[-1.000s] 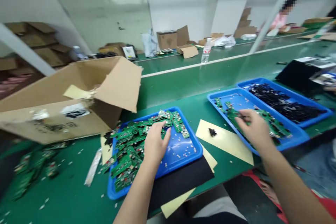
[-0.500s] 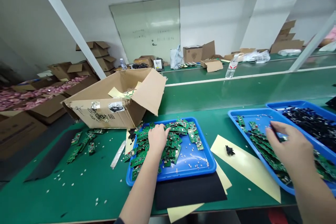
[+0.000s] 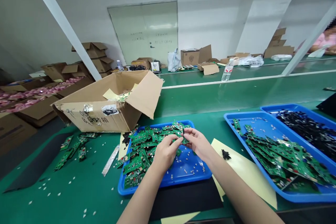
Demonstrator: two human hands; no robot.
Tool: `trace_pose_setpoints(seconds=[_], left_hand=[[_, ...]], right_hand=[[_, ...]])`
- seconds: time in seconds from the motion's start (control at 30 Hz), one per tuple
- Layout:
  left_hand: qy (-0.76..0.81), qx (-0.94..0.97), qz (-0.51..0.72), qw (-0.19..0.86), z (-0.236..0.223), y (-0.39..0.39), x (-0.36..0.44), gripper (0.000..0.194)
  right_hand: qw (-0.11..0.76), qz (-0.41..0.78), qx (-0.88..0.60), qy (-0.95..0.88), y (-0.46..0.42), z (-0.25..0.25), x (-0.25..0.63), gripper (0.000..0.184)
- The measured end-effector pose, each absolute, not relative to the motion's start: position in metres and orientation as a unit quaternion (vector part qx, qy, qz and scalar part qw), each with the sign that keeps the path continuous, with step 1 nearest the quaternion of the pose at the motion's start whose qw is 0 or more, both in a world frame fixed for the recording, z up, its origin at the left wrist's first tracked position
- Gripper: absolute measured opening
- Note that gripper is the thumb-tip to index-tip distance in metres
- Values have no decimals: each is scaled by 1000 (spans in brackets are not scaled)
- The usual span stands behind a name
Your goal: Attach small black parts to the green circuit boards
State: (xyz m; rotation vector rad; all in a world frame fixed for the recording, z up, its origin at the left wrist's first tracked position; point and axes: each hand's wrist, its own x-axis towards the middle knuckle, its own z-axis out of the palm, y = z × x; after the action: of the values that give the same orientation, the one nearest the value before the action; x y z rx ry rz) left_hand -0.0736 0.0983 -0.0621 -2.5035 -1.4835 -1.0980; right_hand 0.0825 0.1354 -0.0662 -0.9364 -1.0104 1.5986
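Note:
Over the middle blue tray (image 3: 189, 177), my two hands meet with their fingertips almost touching. A green circuit board (image 3: 186, 140) shows between them, partly covered by the fingers. My left hand (image 3: 166, 152) is closed on that board in a pinch. Between the fingers of my right hand (image 3: 198, 144) stands a small black part (image 3: 183, 131), its exact kind too small to make out. Heaped circuit boards (image 3: 143, 150) fill the left and back of the tray, and small white bits lie on its bare right side.
To the right, one blue tray (image 3: 231, 116) holds more circuit boards, and another (image 3: 265, 107) holds many black parts. A cardboard box (image 3: 97, 115) stands behind left. Loose boards (image 3: 82, 152), a clear plastic strip (image 3: 110, 160) and yellow paper (image 3: 246, 171) lie on the green table. A person sits far right.
My right hand has come left from the right-hand board tray to the middle tray, carrying a black part. My left hand has lifted a board from the pile and moved slightly right.

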Motion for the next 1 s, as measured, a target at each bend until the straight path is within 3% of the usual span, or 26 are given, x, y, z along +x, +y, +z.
trace_pose_setpoints(seconds=[0.13,0.3,0.37,0.6,1.0], left_hand=[[-481,-763,-428,-61,-68,97,-70,26],[-523,-555,-507,-401,-66,99,-64,51],[-512,-518,-498,-471,-63,98,-61,53],[-551,-442,-527,-472,-52,96,-61,37],[-505,-372,-479,-614,-50,93,-55,25]], right_hand=[[522,636,-389,-415,137,-75,86,49],[529,606,-396,-444,128,-80,87,39],[514,609,-393,-459,123,-79,86,35],[491,555,-398,-541,116,-80,93,24],[471,487,-385,-627,115,-85,99,20]])
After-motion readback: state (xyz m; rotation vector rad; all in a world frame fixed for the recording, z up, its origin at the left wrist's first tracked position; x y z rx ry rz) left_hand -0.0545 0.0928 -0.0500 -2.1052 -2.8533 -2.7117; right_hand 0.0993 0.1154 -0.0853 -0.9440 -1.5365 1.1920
